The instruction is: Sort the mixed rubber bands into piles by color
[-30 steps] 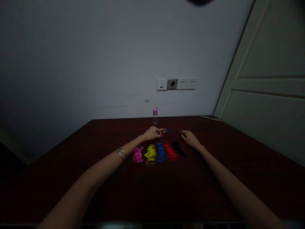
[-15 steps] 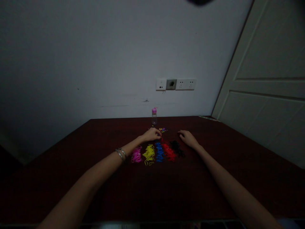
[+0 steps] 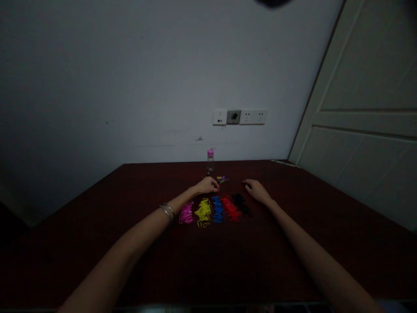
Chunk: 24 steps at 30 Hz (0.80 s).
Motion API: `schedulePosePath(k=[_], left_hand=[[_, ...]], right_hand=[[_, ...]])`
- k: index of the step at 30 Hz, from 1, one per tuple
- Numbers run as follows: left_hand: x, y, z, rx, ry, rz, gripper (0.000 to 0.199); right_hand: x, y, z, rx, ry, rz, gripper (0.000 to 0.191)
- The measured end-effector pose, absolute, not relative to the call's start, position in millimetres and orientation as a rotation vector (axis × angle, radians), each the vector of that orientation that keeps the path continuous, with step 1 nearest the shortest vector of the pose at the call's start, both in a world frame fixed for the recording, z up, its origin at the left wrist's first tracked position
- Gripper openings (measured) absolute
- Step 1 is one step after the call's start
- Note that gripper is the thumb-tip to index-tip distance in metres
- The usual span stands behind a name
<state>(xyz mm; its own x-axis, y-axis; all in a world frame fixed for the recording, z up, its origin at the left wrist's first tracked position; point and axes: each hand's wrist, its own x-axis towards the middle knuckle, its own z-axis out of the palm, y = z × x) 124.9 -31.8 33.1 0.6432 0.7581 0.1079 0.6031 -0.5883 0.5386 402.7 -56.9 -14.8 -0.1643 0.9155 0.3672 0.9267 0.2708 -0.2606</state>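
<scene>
My left hand (image 3: 207, 185), bracelets at its wrist, is just beyond the sorted piles, with fingers curled down and closed. Whatever is between its fingertips is too small to make out. Beside those fingertips lies a small mixed heap of coloured rubber bands (image 3: 222, 178). Nearer to me, rubber bands are grouped by colour: pink (image 3: 186, 213), yellow (image 3: 204, 210), blue (image 3: 218, 209), red (image 3: 230, 208) and black (image 3: 240, 202). My right hand (image 3: 256, 190) rests on the table behind and right of the black pile, fingers loosely stretched and holding nothing.
A clear bottle with a pink cap (image 3: 210, 160) stands behind the mixed heap, near the wall. All lies on a dark reddish-brown table (image 3: 208, 256). Sockets (image 3: 253, 117) are on the wall, and a pale panelled door (image 3: 365, 117) is at the right.
A red rubber band seen at my left fingertips no longer shows there. My left hand has shifted slightly left. My right hand stays in place.
</scene>
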Motion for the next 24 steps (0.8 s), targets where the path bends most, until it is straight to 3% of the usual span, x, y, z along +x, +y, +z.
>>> schedulePosePath(k=[12, 24], left_hand=[[134.1, -37.1, 36.3, 2.382, 1.136, 0.43, 0.013], [149.0, -52.4, 45.7, 2.449, 1.044, 0.335, 0.02]], right_hand=[[399.2, -61.4, -11.7, -1.677, -2.082, -0.035, 0.037], [402.4, -55.8, -16.8, -1.668, -2.09, -0.015, 0.038]])
